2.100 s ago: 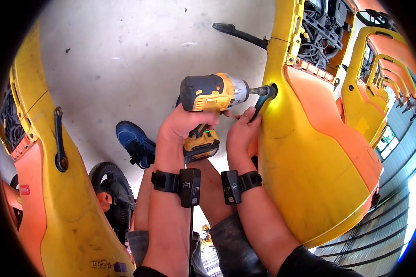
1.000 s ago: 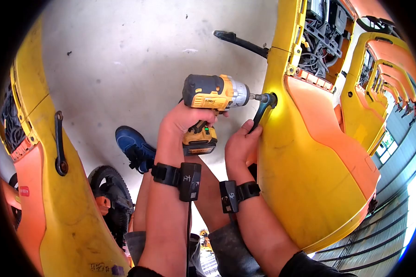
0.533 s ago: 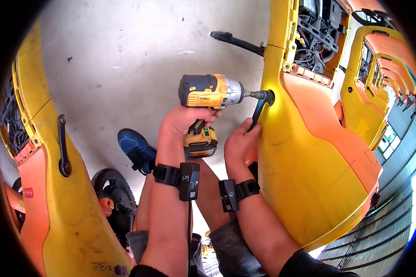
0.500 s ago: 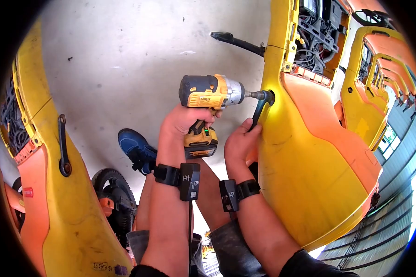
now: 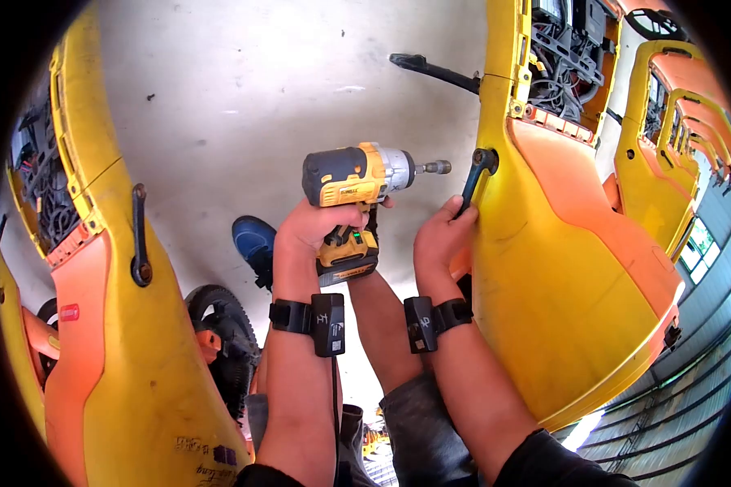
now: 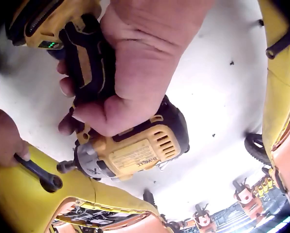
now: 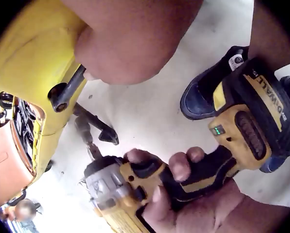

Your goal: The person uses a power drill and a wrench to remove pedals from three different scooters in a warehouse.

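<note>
My left hand grips the handle of a yellow-and-black cordless impact wrench, which points right. Its socket stands in the air, a short gap away from a black crank arm. That crank arm sits against the yellow bike body, its upper end at the hole in the panel. My right hand pinches the lower end of the crank arm between thumb and fingers. The left wrist view shows the wrench body from the side, with the fingers wrapped round its handle.
On the left stands another yellow-and-orange bike body with its own crank arm and a black wheel. A black bar juts from the right body over the grey floor. More bodies line up at far right.
My left hand has drawn the impact wrench back to the left, so its socket has come away from the crank arm. The yellow light spot there has faded. My right hand still holds the crank arm.
</note>
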`<action>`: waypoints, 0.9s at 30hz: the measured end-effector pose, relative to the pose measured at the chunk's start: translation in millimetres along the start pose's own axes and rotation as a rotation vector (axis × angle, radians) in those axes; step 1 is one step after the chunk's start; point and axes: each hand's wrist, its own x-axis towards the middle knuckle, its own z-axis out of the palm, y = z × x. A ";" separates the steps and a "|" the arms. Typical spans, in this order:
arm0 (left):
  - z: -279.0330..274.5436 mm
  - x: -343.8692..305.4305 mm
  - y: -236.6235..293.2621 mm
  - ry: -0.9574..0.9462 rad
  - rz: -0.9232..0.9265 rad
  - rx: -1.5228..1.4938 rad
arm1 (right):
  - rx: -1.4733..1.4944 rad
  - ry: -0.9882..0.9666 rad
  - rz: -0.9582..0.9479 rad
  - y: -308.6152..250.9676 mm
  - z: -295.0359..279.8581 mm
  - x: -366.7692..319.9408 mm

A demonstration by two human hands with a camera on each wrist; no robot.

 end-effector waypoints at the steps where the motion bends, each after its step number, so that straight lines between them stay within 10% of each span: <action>1: -1.2 -8.1 2.9 0.009 0.000 0.012 | 0.010 0.001 0.004 -1.4 1.0 0.4; 8: 4.3 -73.9 7.8 0.141 0.042 -0.122 | 0.246 -0.036 0.187 -21.2 -12.3 -17.7; 13: 43.0 -156.9 4.2 0.494 -0.075 -0.127 | 0.977 -0.629 0.663 -91.5 -61.5 -49.4; 15: 40.0 -186.6 -10.8 0.448 -0.014 -0.036 | 1.106 -0.955 0.640 -102.7 -67.5 -63.9; 21: 28.9 -232.9 -61.9 0.442 0.245 0.406 | 1.270 -0.963 0.647 -99.7 -66.0 -82.6; 27: 45.1 -226.8 -58.1 0.472 0.254 0.101 | 1.152 -1.129 0.481 -107.5 -85.1 -90.8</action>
